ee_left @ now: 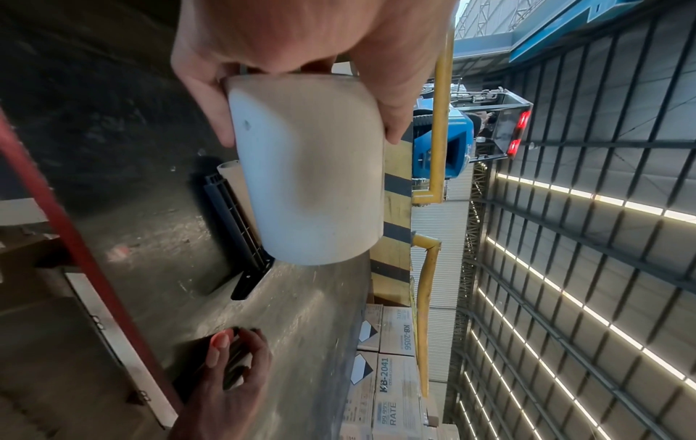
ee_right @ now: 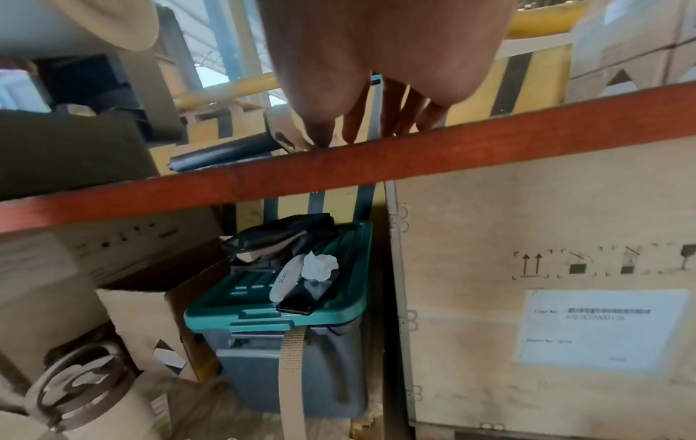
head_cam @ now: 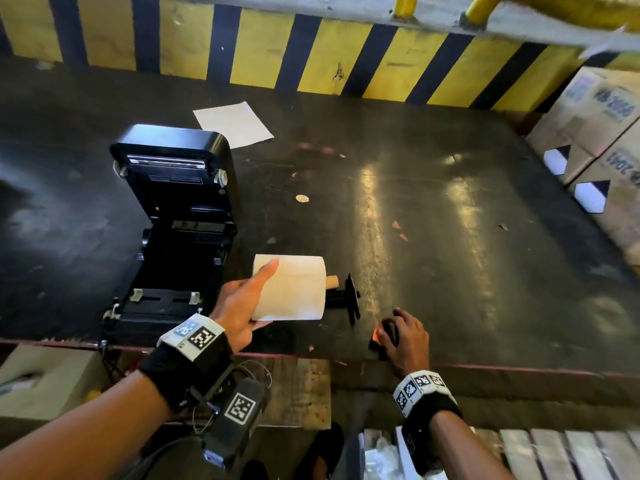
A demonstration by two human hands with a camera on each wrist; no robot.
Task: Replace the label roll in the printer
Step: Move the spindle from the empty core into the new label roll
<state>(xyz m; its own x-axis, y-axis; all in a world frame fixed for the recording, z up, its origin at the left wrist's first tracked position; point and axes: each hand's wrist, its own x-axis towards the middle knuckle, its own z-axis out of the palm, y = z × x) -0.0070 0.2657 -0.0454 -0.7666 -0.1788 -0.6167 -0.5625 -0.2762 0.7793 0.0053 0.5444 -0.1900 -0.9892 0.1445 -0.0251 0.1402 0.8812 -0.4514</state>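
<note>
The black label printer (head_cam: 173, 220) stands open at the left of the dark table, its lid tilted back and its roll bay bare. My left hand (head_cam: 258, 296) grips a white label roll (head_cam: 294, 289) just right of the printer, thumb on top and fingers below; the left wrist view shows the roll (ee_left: 309, 184) close up. A black spindle (head_cam: 346, 296) with a flange lies beside a tan core (head_cam: 332, 281) right of the roll. My right hand (head_cam: 394, 332) curls over a small black device (head_cam: 388, 336) with a red glow, near the table's front edge.
A white sheet (head_cam: 233, 123) lies behind the printer. Cardboard boxes (head_cam: 595, 133) are stacked at the right, and a yellow-and-black striped barrier (head_cam: 311, 57) runs along the back. Below the red table edge (ee_right: 376, 166) stand a green-lidded bin (ee_right: 278, 300) and a wooden crate (ee_right: 546, 268).
</note>
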